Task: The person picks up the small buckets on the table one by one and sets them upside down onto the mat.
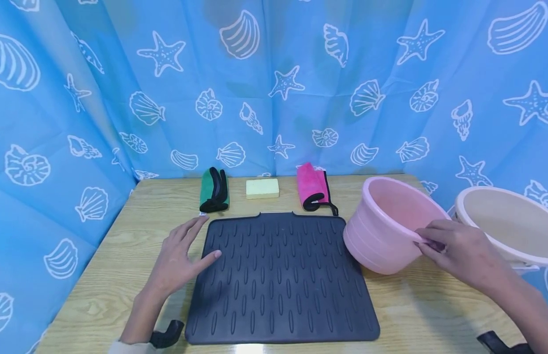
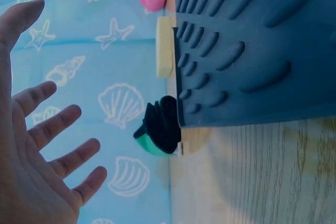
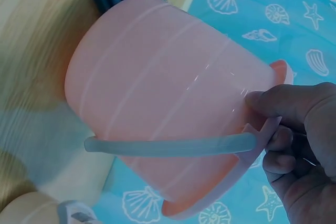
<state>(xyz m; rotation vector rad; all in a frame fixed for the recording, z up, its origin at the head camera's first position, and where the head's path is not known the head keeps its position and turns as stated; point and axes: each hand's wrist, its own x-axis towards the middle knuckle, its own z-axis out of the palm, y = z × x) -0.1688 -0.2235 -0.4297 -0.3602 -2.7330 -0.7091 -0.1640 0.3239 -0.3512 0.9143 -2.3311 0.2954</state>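
My right hand (image 1: 461, 248) pinches the rim of a pink plastic bucket (image 1: 373, 236), thumb on the outer wall and fingers curled over the edge. The bucket tilts, its mouth facing up and to the right, beside the right edge of a dark ribbed mat (image 1: 280, 280). A pale handle (image 3: 173, 146) hangs across its side in the right wrist view. At the mat's left edge, my left hand (image 1: 178, 258) hovers with spread fingers and holds nothing. The left wrist view shows that palm (image 2: 37, 166) and its separated fingers.
A cream bucket (image 1: 481, 216) stands at the far right. Along the back of the wooden table (image 1: 110, 265) lie a folded green cloth (image 1: 207, 189), a pale yellow sponge (image 1: 262, 189) and a folded pink cloth (image 1: 310, 184). A blue shell-patterned curtain (image 1: 265, 98) hangs behind.
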